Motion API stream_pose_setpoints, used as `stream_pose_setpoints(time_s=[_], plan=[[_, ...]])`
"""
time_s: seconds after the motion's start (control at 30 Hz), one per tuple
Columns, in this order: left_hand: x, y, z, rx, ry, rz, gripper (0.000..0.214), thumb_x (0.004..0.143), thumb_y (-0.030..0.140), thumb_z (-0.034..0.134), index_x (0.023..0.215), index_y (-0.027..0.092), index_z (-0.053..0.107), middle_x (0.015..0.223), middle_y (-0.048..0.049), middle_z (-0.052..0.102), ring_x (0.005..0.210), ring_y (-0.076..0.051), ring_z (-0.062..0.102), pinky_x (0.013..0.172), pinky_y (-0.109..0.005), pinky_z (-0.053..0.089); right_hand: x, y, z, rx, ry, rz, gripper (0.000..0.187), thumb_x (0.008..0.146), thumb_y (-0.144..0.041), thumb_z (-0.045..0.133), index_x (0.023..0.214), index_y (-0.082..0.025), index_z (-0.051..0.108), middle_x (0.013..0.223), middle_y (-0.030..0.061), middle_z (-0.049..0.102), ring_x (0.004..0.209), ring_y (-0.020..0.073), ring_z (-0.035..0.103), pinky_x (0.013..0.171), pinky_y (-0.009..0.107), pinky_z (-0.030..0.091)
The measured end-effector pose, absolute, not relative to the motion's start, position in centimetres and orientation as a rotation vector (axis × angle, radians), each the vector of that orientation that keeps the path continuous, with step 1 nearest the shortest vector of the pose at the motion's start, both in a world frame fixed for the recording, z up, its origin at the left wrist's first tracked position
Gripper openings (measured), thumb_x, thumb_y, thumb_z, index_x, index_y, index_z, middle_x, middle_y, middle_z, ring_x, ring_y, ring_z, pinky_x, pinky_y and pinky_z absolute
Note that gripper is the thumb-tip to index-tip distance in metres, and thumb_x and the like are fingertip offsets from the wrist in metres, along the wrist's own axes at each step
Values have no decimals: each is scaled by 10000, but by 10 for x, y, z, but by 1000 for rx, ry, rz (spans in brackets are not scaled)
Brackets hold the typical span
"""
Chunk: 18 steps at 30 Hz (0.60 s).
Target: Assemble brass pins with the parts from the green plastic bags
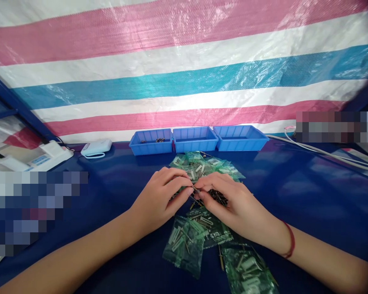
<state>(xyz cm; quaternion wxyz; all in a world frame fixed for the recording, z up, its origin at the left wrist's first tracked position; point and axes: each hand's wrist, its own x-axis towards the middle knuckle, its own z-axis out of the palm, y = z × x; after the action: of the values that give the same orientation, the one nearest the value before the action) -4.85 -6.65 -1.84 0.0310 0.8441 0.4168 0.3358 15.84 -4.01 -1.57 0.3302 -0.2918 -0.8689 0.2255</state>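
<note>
Fingertips of my left hand (161, 194) and my right hand (237, 200) meet over the middle of the table, both closed in a pinch. Between them is a small, shiny metal piece (196, 189) shaped like a screw, too small to name surely. Partly hidden below my right hand lies a heap of small dark metal parts (219, 197). Green clear plastic bags with metal and pale pieces lie around the hands: one bag (184, 245) in front, another bag (250, 269) at the near right, and several more behind. A thin brass-coloured rod (221, 258) rests between the near bags.
Three blue bins stand in a row at the back; the left bin (150, 149) holds a few small metal parts, beside the middle bin (196, 145) and right bin (242, 143). A white device (96, 148) and power strip (46, 157) sit left. Cables (325, 152) run at right.
</note>
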Motion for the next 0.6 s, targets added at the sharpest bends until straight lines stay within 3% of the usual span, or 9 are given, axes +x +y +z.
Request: stream_pose_setpoints(time_s=[0.13,0.27,0.43,0.6], plan=[[-47,-69,-17,2591,1315,1051,121,939,188,496,941,216,614,897,-13,628,793,-133,575,742,-287,406,156,-41,-15,-733,-2204,808,133,914,-177,515,1000,-240,594,951,-3,673,871,145,627,764,274,494],[-46,-69,-16,2650,1317,1106,115,936,192,501,957,215,612,897,-12,638,784,-131,580,715,-281,388,154,-42,-16,-753,-2042,954,83,911,-228,547,982,-250,585,913,-11,654,794,129,623,673,233,510],[-46,-67,-20,2700,1272,1073,100,938,215,514,971,207,608,957,-25,653,864,-141,604,756,-285,382,156,-44,-15,-756,-2091,733,119,871,-176,591,969,-244,591,877,-16,646,722,116,602,635,225,502],[-54,-58,-9,2668,1319,1092,109,952,246,501,959,215,604,918,-4,666,838,-134,605,750,-267,385,160,-36,-5,-739,-2205,477,239,870,-234,608,1102,-218,550,1042,40,649,912,170,625,784,291,531]])
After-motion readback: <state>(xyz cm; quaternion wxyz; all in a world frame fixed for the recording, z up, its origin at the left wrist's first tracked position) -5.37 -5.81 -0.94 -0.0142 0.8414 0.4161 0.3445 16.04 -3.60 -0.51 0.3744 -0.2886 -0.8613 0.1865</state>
